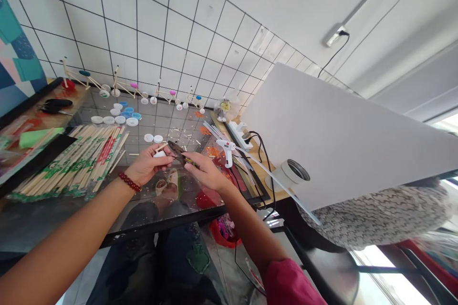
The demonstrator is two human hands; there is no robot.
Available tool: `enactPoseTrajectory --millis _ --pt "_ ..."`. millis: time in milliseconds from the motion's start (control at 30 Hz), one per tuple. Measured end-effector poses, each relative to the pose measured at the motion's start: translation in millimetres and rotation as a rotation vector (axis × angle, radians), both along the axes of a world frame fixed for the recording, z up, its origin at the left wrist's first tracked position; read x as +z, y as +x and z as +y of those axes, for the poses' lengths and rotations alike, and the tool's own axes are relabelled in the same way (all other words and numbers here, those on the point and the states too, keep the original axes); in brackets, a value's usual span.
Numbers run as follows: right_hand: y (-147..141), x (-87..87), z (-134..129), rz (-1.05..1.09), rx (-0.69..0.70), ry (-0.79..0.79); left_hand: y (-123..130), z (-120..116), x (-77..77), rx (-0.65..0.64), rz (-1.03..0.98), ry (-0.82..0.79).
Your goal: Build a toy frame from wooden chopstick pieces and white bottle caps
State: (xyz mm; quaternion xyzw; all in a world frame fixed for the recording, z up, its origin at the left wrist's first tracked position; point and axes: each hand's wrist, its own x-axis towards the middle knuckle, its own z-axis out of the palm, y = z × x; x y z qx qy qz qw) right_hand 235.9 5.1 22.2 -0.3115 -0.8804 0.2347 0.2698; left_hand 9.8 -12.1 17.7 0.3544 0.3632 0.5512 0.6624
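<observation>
My left hand (pixel 149 164), with a beaded bracelet at the wrist, is closed on a white bottle cap (pixel 159 154). A short wooden stick (pixel 162 146) stands out by the cap, close to the plier jaws. My right hand (pixel 204 170) grips a pair of dark pliers (pixel 176 148) by the handles, jaws toward the left hand. The two hands nearly meet above the glass tabletop. Just beyond them lie two white caps (pixel 153 138). Whether the jaws touch the stick I cannot tell.
Packaged chopsticks (pixel 77 157) spread at the left. Blue and white caps (pixel 125 114) lie behind, before several small stick models (pixel 162 93) along the tiled wall. A white glue gun (pixel 226 151), glue sticks and a power strip (pixel 239 133) with cables are at the right.
</observation>
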Motion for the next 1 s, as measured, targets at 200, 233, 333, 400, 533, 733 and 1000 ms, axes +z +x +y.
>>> enactPoseTrajectory --millis 200,233,333,400,533,733,1000 --pt "3.9 1.1 -1.4 0.098 0.052 -0.152 0.5 0.6 -2.5 -0.068 0.044 -0.001" --pt "4.8 0.7 -1.7 0.116 0.054 -0.187 0.2 0.8 -3.4 -0.078 0.05 0.008" --pt "6.7 -1.0 -3.1 0.162 0.056 -0.268 -1.3 1.3 -6.1 -0.102 0.058 0.037" --pt "6.7 -2.3 -4.3 0.192 0.051 -0.324 -2.3 1.4 -7.4 -0.118 0.062 0.046" --pt "5.2 -5.2 -6.0 0.24 0.066 -0.48 -3.4 1.4 -8.8 -0.149 0.072 0.056" --pt "6.4 -7.2 -6.8 0.31 0.117 -0.708 -3.1 1.0 -11.1 -0.183 0.104 0.067" --pt "5.1 -10.7 -9.0 0.292 0.026 -0.592 -1.2 0.1 -11.5 -0.18 0.116 0.063"
